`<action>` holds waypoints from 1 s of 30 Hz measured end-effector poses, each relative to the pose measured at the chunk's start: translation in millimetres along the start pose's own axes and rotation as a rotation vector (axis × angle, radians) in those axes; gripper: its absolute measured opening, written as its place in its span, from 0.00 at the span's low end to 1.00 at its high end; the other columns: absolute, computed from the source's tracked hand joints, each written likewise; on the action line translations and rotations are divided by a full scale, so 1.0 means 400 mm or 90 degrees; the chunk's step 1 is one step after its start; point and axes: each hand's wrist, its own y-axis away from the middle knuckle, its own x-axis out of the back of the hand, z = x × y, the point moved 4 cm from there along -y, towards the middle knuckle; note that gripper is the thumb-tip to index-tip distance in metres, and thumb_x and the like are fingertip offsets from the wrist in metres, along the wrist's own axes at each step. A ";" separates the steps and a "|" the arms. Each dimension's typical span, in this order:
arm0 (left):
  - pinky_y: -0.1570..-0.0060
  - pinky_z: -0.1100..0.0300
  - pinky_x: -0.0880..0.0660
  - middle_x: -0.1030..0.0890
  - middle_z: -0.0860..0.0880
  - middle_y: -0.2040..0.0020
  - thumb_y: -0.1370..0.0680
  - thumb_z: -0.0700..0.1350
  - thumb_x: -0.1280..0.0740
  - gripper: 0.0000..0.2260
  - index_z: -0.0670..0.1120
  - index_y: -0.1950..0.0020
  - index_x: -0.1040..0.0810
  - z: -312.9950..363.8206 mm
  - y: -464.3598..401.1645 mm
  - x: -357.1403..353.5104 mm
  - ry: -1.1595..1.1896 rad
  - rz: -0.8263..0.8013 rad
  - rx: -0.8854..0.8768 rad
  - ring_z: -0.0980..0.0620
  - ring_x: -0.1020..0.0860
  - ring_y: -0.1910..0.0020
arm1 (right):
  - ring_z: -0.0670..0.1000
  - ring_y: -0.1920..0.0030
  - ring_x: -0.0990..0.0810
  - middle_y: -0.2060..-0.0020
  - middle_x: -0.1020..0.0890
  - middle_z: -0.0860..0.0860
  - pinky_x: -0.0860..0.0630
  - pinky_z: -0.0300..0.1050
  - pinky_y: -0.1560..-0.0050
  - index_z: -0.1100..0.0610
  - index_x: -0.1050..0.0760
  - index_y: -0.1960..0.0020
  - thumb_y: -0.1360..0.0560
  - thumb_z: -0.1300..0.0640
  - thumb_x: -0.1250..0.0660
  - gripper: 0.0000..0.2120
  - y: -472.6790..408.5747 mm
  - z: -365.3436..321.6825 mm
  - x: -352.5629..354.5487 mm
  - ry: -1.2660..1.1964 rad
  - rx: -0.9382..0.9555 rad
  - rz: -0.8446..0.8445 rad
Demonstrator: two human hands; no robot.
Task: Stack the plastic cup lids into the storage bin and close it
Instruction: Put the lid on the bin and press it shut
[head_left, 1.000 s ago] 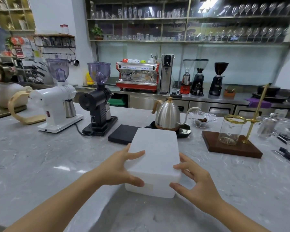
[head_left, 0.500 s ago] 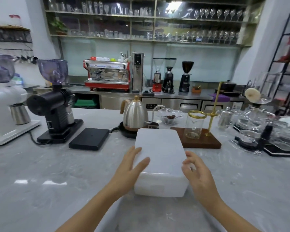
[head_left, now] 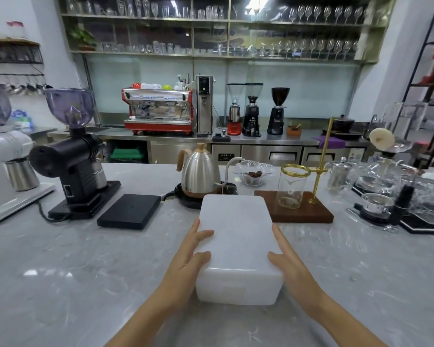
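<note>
A white translucent storage bin point(head_left: 236, 236) with its lid on sits on the grey marble counter point(head_left: 60, 271) right in front of me. My left hand point(head_left: 188, 256) lies against the bin's left side, fingers nearly straight, thumb on the lid's near corner. My right hand point(head_left: 288, 256) presses flat against the bin's right side with straight fingers. No cup lids are in sight; the bin's contents are hidden.
Behind the bin stand a steel gooseneck kettle point(head_left: 198, 176), a black scale pad point(head_left: 129, 210), a black grinder point(head_left: 73, 161) and a white grinder point(head_left: 3, 156) to the left. A wooden pour-over stand with glass beaker point(head_left: 292, 186) and glassware point(head_left: 396, 191) are to the right.
My view has swung right and nearer. Both hands have settled flat against the bin's sides; the right hand, loosely curled before, now touches the bin.
</note>
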 end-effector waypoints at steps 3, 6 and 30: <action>0.31 0.65 0.40 0.39 0.71 0.26 0.28 0.50 0.37 0.21 0.58 0.35 0.22 0.009 0.004 0.014 -0.070 -0.004 -0.016 0.80 0.42 0.31 | 0.42 0.28 0.36 0.29 0.39 0.33 0.40 0.46 0.26 0.40 0.53 0.22 0.18 0.56 0.43 0.30 0.004 -0.003 0.006 0.041 -0.028 -0.043; 0.38 0.70 0.37 0.32 0.68 0.31 0.26 0.57 0.37 0.16 0.57 0.42 0.17 0.042 -0.021 0.031 -0.103 -0.002 -0.011 0.75 0.37 0.31 | 0.43 0.27 0.39 0.27 0.41 0.37 0.43 0.46 0.25 0.47 0.53 0.21 0.19 0.54 0.41 0.32 -0.009 -0.024 0.026 0.172 -0.025 -0.052; 0.20 0.48 0.54 0.44 0.43 0.16 0.20 0.71 0.56 0.38 0.48 0.18 0.43 0.074 -0.237 -0.082 -0.712 -0.173 0.024 0.44 0.51 0.17 | 0.54 0.21 0.55 0.20 0.49 0.55 0.55 0.52 0.22 0.61 0.52 0.21 0.19 0.38 0.54 0.35 -0.227 -0.093 -0.001 0.780 0.026 -0.069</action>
